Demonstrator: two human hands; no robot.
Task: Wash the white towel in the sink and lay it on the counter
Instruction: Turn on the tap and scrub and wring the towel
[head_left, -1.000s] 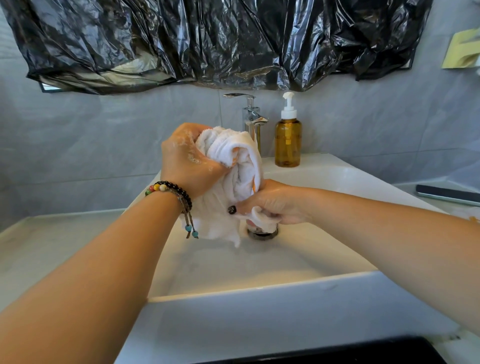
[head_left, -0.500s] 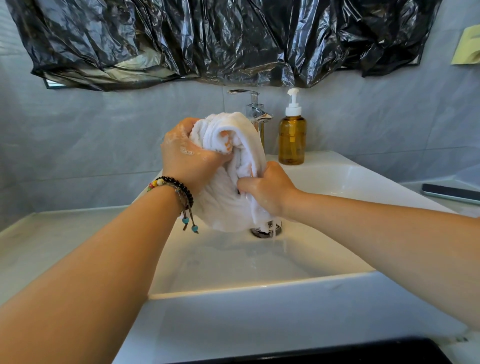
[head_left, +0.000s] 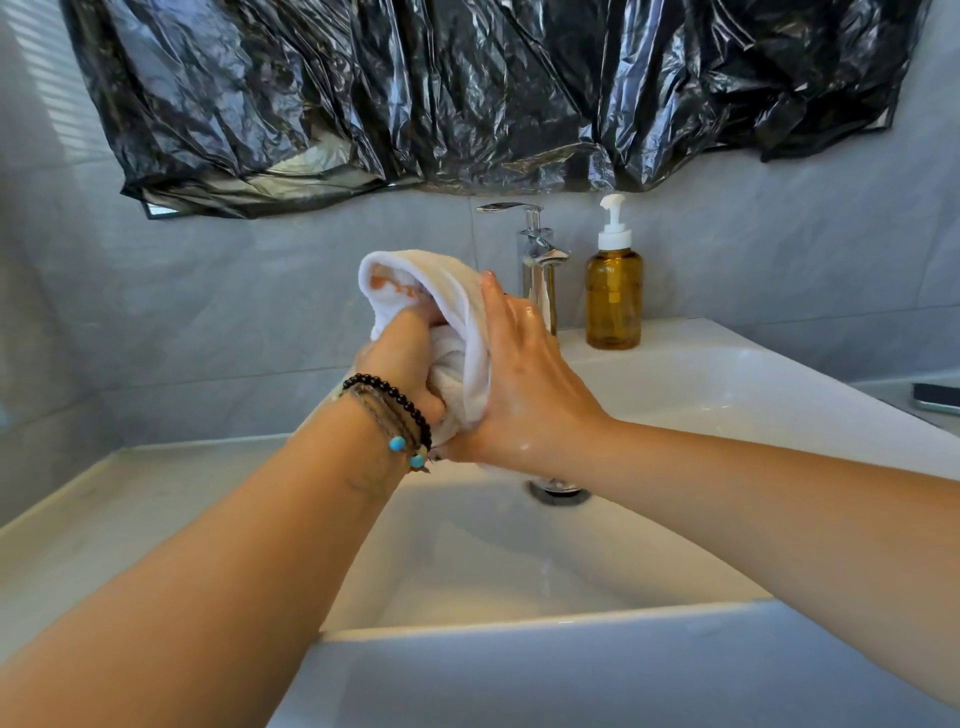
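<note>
The white towel is bunched up and wet, held above the white sink basin. My left hand, with beaded bracelets on its wrist, is partly wrapped inside the towel and grips it from the left. My right hand presses against the towel's right side, fingers pointing up along the cloth and thumb hidden behind it. Both hands look wet and soapy. The towel's lower end is hidden between my hands.
A chrome faucet and an amber soap pump bottle stand at the back of the sink. The drain lies below my hands. Grey counter extends left; a phone lies at the right. Black plastic covers the wall above.
Both hands rose with the towel. My right hand shifted from gripping the lower end to lying up along the towel's right side. My left hand turned deeper into the cloth.
</note>
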